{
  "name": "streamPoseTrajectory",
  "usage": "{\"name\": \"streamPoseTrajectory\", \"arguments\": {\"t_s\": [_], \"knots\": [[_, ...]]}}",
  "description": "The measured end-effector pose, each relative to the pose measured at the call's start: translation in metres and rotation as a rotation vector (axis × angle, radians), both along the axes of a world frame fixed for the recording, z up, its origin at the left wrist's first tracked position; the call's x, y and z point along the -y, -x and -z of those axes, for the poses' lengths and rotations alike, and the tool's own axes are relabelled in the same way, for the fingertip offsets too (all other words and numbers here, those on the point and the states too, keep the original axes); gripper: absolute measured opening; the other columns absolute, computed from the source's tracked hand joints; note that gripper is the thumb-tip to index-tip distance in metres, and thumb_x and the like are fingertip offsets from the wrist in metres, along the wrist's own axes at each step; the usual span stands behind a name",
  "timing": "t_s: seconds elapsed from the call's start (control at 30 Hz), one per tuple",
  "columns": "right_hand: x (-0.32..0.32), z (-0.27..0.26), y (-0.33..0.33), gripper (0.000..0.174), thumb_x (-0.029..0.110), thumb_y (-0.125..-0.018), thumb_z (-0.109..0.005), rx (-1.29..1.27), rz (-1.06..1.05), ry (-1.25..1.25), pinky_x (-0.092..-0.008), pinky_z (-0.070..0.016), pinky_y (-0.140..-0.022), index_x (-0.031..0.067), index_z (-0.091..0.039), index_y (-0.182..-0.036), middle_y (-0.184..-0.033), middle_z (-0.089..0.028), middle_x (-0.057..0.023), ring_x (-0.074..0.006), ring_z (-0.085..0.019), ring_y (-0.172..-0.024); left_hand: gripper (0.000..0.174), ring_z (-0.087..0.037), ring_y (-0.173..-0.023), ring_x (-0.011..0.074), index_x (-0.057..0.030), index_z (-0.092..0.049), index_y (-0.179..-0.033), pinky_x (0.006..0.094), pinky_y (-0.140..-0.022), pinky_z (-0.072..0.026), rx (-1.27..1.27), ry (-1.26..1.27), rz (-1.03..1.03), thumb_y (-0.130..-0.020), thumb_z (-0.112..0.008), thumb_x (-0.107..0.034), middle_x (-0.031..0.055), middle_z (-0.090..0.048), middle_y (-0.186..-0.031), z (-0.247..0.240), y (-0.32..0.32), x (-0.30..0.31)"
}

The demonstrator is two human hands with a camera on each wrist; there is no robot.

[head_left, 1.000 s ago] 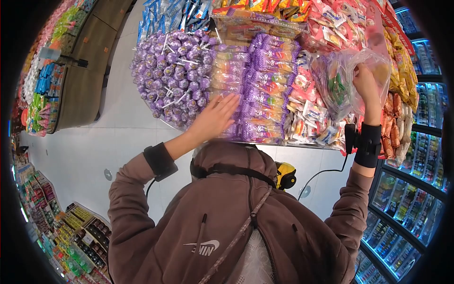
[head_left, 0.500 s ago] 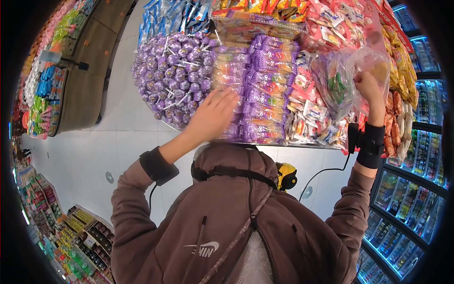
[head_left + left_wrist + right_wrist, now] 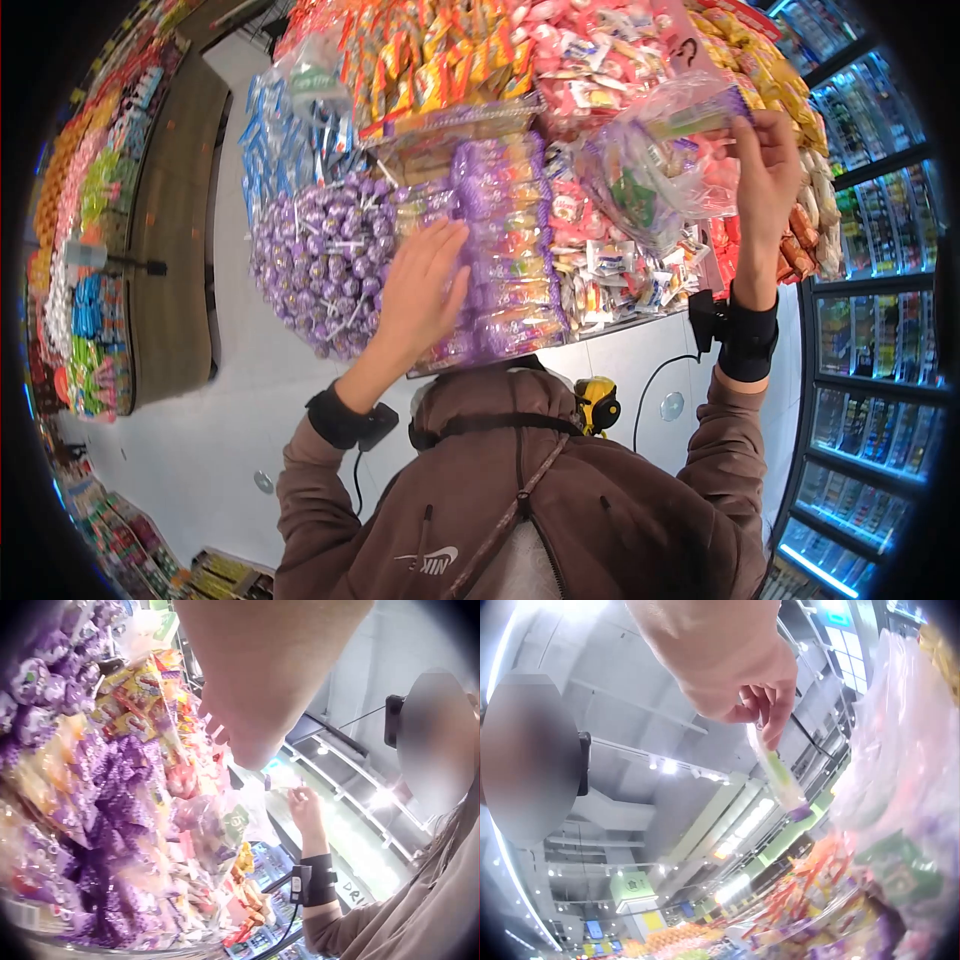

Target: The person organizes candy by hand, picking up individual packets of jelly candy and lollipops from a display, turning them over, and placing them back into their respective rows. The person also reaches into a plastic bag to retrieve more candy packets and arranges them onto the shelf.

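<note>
In the head view my right hand [image 3: 768, 175] pinches one end of a slim jelly stick packet [image 3: 695, 122] with green filling and a purple end. That packet [image 3: 784, 780] hangs from the thumb and fingertips in the right wrist view. Beneath and beside it lies a clear plastic bag [image 3: 635, 195] with green print and purple packets inside. My left hand [image 3: 420, 290], fingers extended, rests on a row of purple-wrapped jelly packets [image 3: 430, 205]. A second row of purple netted packets [image 3: 508, 240] lies just right of it.
Purple-wrapped lollipops [image 3: 320, 260] are heaped left of the left hand. Blue packets [image 3: 285, 140], orange-yellow snack packets [image 3: 430, 60] and pink candies [image 3: 590, 50] fill the far side. Another clear bag [image 3: 315, 75] lies at the back left. Lit drink fridges [image 3: 870, 360] stand on the right.
My right hand, earlier at the clear bag's mouth, now holds the jelly stick packet up beside the bag. My left hand stays on the purple packets. The head view has shifted.
</note>
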State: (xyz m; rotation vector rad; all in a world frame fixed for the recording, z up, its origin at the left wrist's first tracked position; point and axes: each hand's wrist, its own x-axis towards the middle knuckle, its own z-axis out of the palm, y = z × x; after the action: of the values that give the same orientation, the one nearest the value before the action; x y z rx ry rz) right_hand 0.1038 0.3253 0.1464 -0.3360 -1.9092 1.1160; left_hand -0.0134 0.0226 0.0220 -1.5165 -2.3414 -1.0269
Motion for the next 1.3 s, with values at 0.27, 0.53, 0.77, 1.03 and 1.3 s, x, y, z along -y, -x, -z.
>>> {"name": "streamPoseTrajectory", "arguments": {"t_s": [0.27, 0.53, 0.77, 1.03, 1.3], "knots": [[0.067, 0.044, 0.013, 0.007, 0.009, -0.083, -0.053, 0.205, -0.469, 0.680, -0.0188, -0.0415, -0.046, 0.0045, -0.048, -0.081, -0.066, -0.061, -0.0080, -0.0129, -0.061, -0.059, 0.037, -0.050, -0.107, 0.0176, 0.0012, -0.045, -0.120, 0.0294, -0.089, -0.0395, 1.170, -0.325, 0.285, -0.085, -0.053, -0.007, 0.0112, -0.053, -0.116, -0.022, -0.018, -0.030], [0.087, 0.061, 0.018, 0.009, 0.010, -0.086, -0.050, 0.349, -0.492, 0.727, -0.0227, -0.0495, -0.055, 0.0038, -0.047, -0.081, -0.069, -0.060, -0.0102, -0.0147, -0.061, -0.061, 0.031, -0.061, -0.089, 0.0206, 0.0068, -0.045, -0.117, 0.0264, -0.074, -0.0494, 1.424, -0.221, 0.287, -0.089, -0.046, -0.006, 0.0129, -0.057, -0.105, -0.031, -0.018, -0.032], [0.093, 0.067, 0.020, 0.008, 0.010, -0.087, -0.048, 0.335, -0.538, 0.725, -0.0237, -0.0502, -0.057, 0.0030, -0.047, -0.083, -0.071, -0.060, -0.0103, -0.0161, -0.062, -0.063, 0.028, -0.061, -0.086, 0.0201, 0.0065, -0.048, -0.113, 0.0262, -0.073, -0.0498, 1.376, -0.217, 0.270, -0.089, -0.047, -0.006, 0.0130, -0.058, -0.101, -0.023, -0.018, -0.025], [0.105, 0.087, 0.017, 0.019, 0.019, -0.089, -0.048, 0.456, -0.643, 0.881, -0.0265, -0.0516, -0.066, 0.0006, -0.051, -0.094, -0.094, -0.058, -0.0096, -0.0176, -0.061, -0.076, 0.030, -0.061, -0.084, 0.0232, -0.0044, -0.058, -0.108, 0.0291, -0.073, -0.0479, 0.406, -0.198, 0.129, -0.077, -0.059, -0.002, 0.0105, -0.060, -0.099, 0.011, -0.009, 0.003], [0.126, 0.117, 0.020, 0.019, -0.002, -0.079, -0.058, 0.617, -0.790, 0.735, -0.0220, -0.0471, -0.068, -0.0010, -0.053, -0.098, -0.095, -0.055, -0.0045, -0.0081, -0.054, -0.083, 0.035, -0.056, -0.087, 0.0263, -0.0027, -0.058, -0.105, 0.0323, -0.075, -0.0462, 0.244, -0.139, 0.200, -0.070, -0.064, -0.001, 0.0097, -0.058, -0.101, 0.020, 0.002, 0.036]]}}
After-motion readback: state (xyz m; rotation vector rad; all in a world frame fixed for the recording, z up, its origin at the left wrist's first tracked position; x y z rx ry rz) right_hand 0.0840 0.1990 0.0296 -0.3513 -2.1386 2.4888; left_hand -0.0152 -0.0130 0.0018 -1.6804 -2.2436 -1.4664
